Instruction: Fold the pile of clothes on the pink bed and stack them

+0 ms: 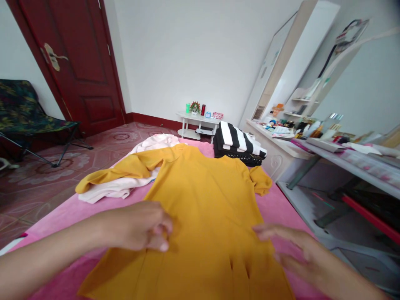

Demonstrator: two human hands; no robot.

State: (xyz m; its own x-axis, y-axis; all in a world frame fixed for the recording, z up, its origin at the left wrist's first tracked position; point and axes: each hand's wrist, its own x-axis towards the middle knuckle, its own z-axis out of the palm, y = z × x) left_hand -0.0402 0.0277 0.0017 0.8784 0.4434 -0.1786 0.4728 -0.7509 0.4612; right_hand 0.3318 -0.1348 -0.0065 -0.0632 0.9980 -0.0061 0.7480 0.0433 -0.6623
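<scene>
A mustard-yellow garment (200, 196) lies spread flat on a pink-covered bed (62, 212), its sleeves out to both sides. My left hand (142, 227) rests on the garment's left side with fingers curled together, pinching the yellow fabric. My right hand (293, 250) lies on the garment's right edge, fingers stretched out flat and holding nothing.
A pale pink garment (118, 185) lies under the yellow left sleeve. Folded black-and-white striped clothes (239, 141) sit at the bed's far end. A cluttered desk (312, 143) runs along the right. A folding chair (28, 116), red door (78, 58) and small white table (200, 121) stand beyond.
</scene>
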